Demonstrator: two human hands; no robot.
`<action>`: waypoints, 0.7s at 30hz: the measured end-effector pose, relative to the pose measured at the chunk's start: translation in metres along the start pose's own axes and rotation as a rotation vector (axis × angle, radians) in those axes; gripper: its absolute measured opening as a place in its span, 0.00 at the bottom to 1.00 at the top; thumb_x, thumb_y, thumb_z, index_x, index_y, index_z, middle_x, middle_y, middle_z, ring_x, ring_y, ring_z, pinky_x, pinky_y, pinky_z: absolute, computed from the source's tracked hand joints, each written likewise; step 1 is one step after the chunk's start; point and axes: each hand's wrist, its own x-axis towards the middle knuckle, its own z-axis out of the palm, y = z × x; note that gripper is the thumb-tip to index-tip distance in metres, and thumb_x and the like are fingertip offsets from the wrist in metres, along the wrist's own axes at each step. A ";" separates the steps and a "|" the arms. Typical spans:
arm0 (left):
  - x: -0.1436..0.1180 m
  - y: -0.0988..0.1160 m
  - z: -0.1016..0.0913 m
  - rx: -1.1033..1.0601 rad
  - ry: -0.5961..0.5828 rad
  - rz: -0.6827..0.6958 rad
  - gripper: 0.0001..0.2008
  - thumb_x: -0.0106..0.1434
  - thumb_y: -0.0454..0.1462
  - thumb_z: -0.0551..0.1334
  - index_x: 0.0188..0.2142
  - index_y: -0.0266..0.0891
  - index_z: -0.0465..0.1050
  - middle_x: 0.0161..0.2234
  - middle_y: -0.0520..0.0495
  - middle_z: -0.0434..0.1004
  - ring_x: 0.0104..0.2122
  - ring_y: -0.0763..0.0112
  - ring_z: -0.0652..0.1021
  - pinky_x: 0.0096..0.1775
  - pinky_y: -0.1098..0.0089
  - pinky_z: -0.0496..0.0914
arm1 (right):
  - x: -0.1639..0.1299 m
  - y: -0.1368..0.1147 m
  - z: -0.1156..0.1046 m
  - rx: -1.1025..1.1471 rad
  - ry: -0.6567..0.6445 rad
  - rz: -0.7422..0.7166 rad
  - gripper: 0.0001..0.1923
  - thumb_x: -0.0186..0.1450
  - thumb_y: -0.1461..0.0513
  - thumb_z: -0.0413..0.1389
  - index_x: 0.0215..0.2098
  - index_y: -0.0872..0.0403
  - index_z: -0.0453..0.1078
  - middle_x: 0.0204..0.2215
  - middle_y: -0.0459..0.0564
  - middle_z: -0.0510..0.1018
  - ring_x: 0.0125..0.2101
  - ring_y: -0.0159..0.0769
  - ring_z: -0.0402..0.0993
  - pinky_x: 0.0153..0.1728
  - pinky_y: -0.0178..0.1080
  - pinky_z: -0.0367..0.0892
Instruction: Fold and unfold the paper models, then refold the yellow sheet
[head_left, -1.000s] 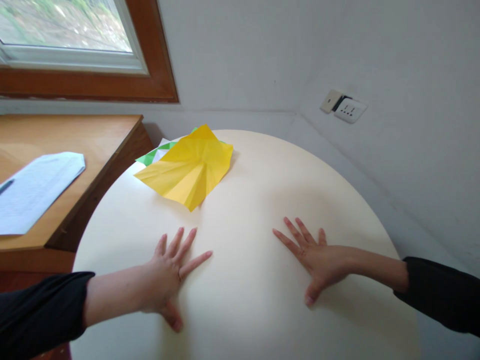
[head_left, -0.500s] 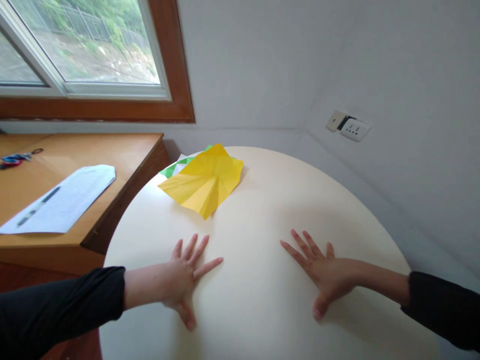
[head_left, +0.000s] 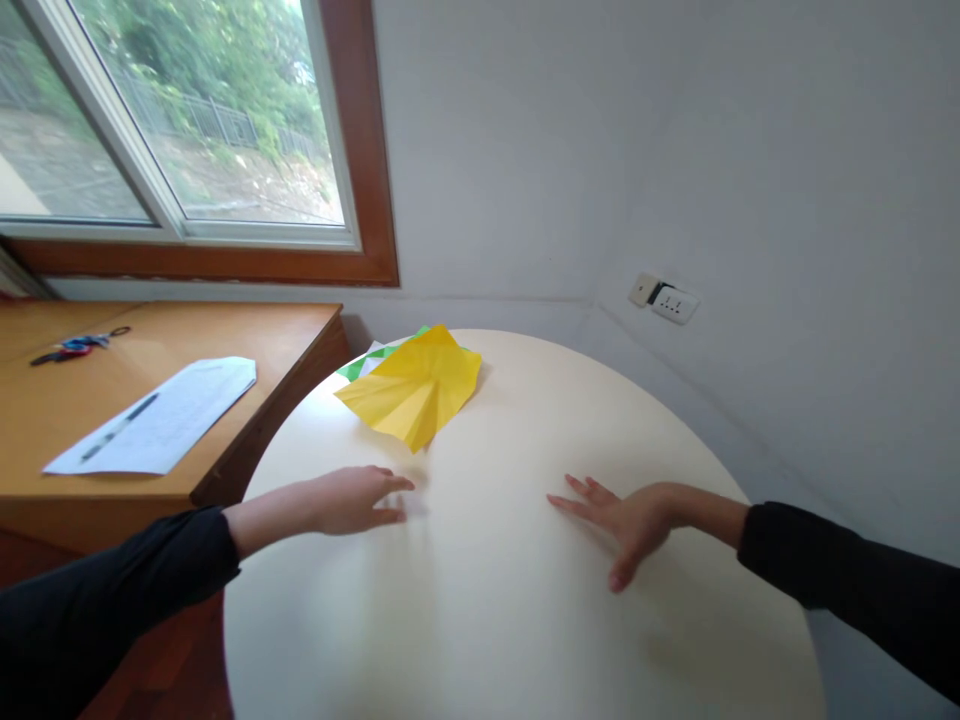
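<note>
Toward the far left of the round white table [head_left: 480, 600] lies a creased sheet of yellow paper [head_left: 420, 385]. Green and white folded paper [head_left: 375, 358] shows partly from beneath it. My left hand [head_left: 360, 500] is over the table's left side, just on the near side of the yellow paper, holding nothing, with its fingers apart. On the right, my right hand [head_left: 619, 520] has its fingers spread and its thumb pointing toward me; it is empty too. Whether either hand touches the tabletop is hard to tell.
A wooden desk [head_left: 300, 335] stands to the left, bearing white paper sheets [head_left: 180, 415] with a pen [head_left: 120, 428] on top. Scissors [head_left: 82, 345] lie farther back. A window [head_left: 225, 130] is above the desk; a wall socket [head_left: 675, 304] is at right.
Both hands have lifted and turned from flat, widely spread poses. My left hand has rolled onto its side with fingers closer together. The view has tilted up slightly; the papers stay put.
</note>
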 end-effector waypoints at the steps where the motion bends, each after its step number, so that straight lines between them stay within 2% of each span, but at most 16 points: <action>1: -0.002 -0.001 -0.005 0.022 0.059 -0.019 0.23 0.64 0.45 0.50 0.55 0.41 0.65 0.50 0.39 0.72 0.47 0.58 0.75 0.48 0.61 0.68 | -0.006 -0.001 -0.008 -0.003 -0.013 -0.011 0.68 0.39 0.41 0.63 0.65 0.51 0.29 0.65 0.60 0.26 0.62 0.60 0.25 0.58 0.58 0.38; 3: -0.005 -0.002 -0.011 0.082 0.159 -0.029 0.20 0.63 0.43 0.50 0.49 0.39 0.71 0.46 0.39 0.73 0.43 0.59 0.76 0.46 0.62 0.69 | -0.020 -0.002 -0.021 -0.003 -0.024 -0.030 0.58 0.45 0.42 0.60 0.65 0.51 0.38 0.66 0.57 0.34 0.63 0.55 0.38 0.59 0.52 0.43; 4: -0.005 -0.003 -0.012 0.113 0.203 -0.023 0.19 0.63 0.42 0.50 0.47 0.38 0.73 0.46 0.38 0.72 0.43 0.59 0.76 0.46 0.62 0.68 | -0.027 -0.003 -0.026 -0.010 0.005 -0.034 0.54 0.49 0.42 0.58 0.65 0.53 0.42 0.66 0.57 0.41 0.63 0.53 0.42 0.60 0.50 0.44; 6: -0.005 -0.007 -0.010 0.165 0.285 -0.015 0.18 0.62 0.41 0.52 0.47 0.38 0.74 0.51 0.36 0.67 0.48 0.57 0.72 0.51 0.61 0.65 | -0.042 -0.002 -0.031 0.009 0.076 -0.035 0.48 0.53 0.42 0.54 0.64 0.54 0.46 0.63 0.57 0.53 0.61 0.52 0.50 0.59 0.49 0.49; 10: 0.003 -0.017 0.000 0.253 0.349 -0.001 0.20 0.59 0.41 0.59 0.50 0.41 0.71 0.61 0.36 0.53 0.61 0.49 0.55 0.58 0.54 0.53 | -0.074 -0.001 -0.023 0.031 0.223 -0.015 0.42 0.55 0.42 0.52 0.62 0.50 0.52 0.61 0.53 0.59 0.59 0.52 0.55 0.57 0.50 0.54; 14: 0.015 -0.021 0.006 0.281 0.311 -0.014 0.25 0.58 0.40 0.60 0.56 0.40 0.64 0.65 0.34 0.42 0.63 0.47 0.46 0.59 0.50 0.46 | -0.103 -0.005 0.007 0.091 0.383 0.036 0.36 0.57 0.44 0.50 0.60 0.50 0.59 0.59 0.52 0.63 0.58 0.54 0.56 0.57 0.52 0.55; 18: 0.026 -0.026 0.010 0.309 0.266 -0.030 0.27 0.60 0.40 0.57 0.58 0.37 0.59 0.65 0.30 0.38 0.63 0.46 0.44 0.59 0.49 0.44 | -0.113 -0.008 0.051 0.101 0.506 0.055 0.29 0.60 0.46 0.49 0.56 0.47 0.65 0.55 0.50 0.68 0.54 0.51 0.64 0.54 0.50 0.62; 20: 0.032 -0.031 0.013 0.323 0.255 -0.031 0.28 0.60 0.41 0.56 0.59 0.34 0.58 0.65 0.28 0.37 0.63 0.45 0.44 0.59 0.48 0.44 | -0.109 -0.008 0.071 -0.004 0.665 -0.005 0.22 0.61 0.51 0.49 0.51 0.47 0.70 0.50 0.51 0.74 0.48 0.49 0.72 0.48 0.49 0.69; 21: 0.034 -0.033 0.016 0.327 0.255 -0.029 0.28 0.61 0.41 0.55 0.59 0.32 0.57 0.65 0.28 0.37 0.63 0.45 0.44 0.59 0.48 0.44 | -0.107 -0.007 0.078 -0.095 0.790 -0.064 0.18 0.61 0.55 0.50 0.47 0.47 0.72 0.46 0.51 0.77 0.45 0.47 0.74 0.45 0.47 0.71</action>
